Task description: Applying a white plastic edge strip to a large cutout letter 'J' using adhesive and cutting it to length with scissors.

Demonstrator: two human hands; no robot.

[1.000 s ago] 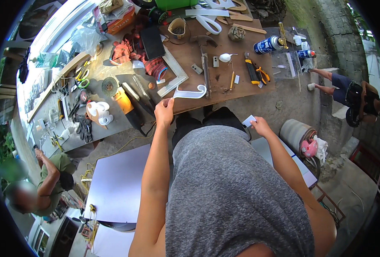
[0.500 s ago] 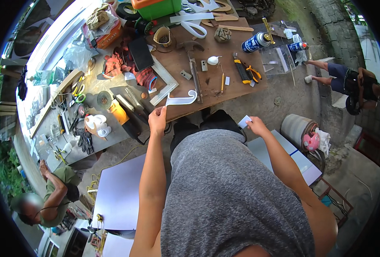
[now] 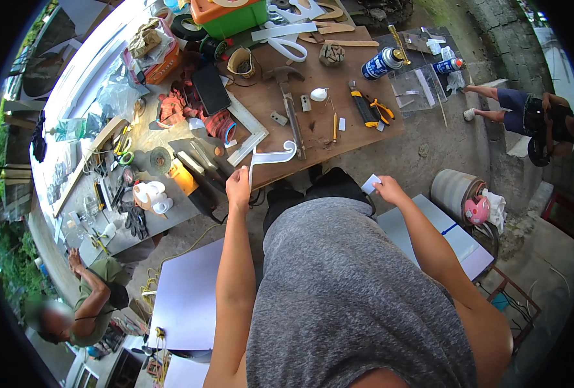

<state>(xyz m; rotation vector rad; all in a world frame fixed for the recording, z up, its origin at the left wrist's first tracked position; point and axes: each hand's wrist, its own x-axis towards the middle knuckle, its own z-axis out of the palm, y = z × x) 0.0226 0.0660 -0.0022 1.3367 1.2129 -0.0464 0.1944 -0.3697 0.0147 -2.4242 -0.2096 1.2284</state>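
My left hand [image 3: 238, 188] is closed on the straight end of a white hook-shaped cutout [image 3: 272, 157], which stands up at the table's front edge with its curl toward the right. My right hand [image 3: 390, 189] pinches a small white rectangular piece [image 3: 370, 184] beside my hip, off the table. Just beyond the cutout lie a hammer [image 3: 291, 113], a white L-shaped strip [image 3: 252, 129] and two small metal blocks. Farther right on the brown board are a white squeeze bottle [image 3: 318, 94], a pencil [image 3: 335, 127], a yellow-black cutter knife [image 3: 363, 105] and orange-handled pliers [image 3: 383, 111].
An angle grinder [image 3: 184, 180], red gloves [image 3: 221, 123] and a black phone-like slab [image 3: 210, 89] crowd the left side. Blue spray cans [image 3: 382, 63] stand at the far right. A co-worker [image 3: 93, 304] is at the lower left; another person [image 3: 526, 119] is at the right.
The view has shifted slightly. Both hands keep their grip on the white cutout and the small white piece, with little movement.
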